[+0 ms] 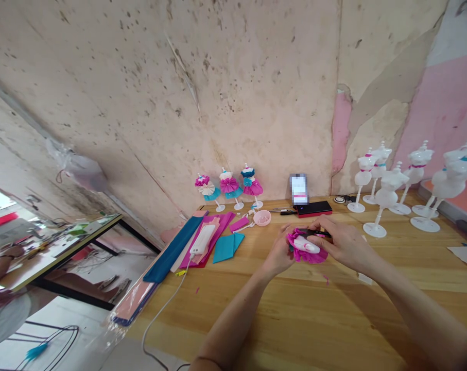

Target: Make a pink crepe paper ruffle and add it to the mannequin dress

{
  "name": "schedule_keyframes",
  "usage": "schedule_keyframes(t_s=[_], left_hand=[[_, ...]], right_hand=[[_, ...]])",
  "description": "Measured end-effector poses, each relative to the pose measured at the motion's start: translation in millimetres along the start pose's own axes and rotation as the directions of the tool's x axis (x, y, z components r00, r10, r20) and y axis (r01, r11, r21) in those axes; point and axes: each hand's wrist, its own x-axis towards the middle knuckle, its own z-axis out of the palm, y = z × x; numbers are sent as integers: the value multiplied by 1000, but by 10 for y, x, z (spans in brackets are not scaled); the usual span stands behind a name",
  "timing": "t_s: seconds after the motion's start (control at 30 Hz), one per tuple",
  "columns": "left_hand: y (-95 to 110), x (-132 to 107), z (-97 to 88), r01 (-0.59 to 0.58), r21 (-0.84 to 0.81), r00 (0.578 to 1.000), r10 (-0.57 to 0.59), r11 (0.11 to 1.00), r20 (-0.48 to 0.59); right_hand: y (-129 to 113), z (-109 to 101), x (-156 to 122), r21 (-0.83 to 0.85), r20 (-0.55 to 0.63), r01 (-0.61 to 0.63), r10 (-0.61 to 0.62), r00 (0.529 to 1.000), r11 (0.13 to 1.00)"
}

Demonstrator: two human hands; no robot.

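My left hand (281,252) is closed round a small white dress form (307,246) that lies tilted on its side above the table. Magenta crepe paper (312,257) is ruffled about the form. My right hand (335,241) is closed on a slim black tool (321,233) held against the near side of the ruffle. Its working end is hidden by the paper and fingers, so I cannot tell its exact kind. Just behind my hands, to the left, stands a pink bowl (262,218) with small bits inside.
Three dressed mini forms (229,184) stand by the wall. Several bare white forms (390,188) stand at the right. A phone (299,189) leans behind a black-red box (314,208). Crepe sheets (175,247), turquoise pieces (226,248) and a corded white device (202,239) lie left. Another person sits far left.
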Motion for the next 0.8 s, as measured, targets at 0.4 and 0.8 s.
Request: schedule_keyframes(t_s=[0.4,0.8], left_hand=[[-34,-29,9,11,43,1000,-11,999,-4],[-21,-34,28,30,30,999,-31,999,29]], right_hand=[[-6,20,4,65,-15,-47,49,999,997],[-29,21,1,73,25,-80,78,997,994]])
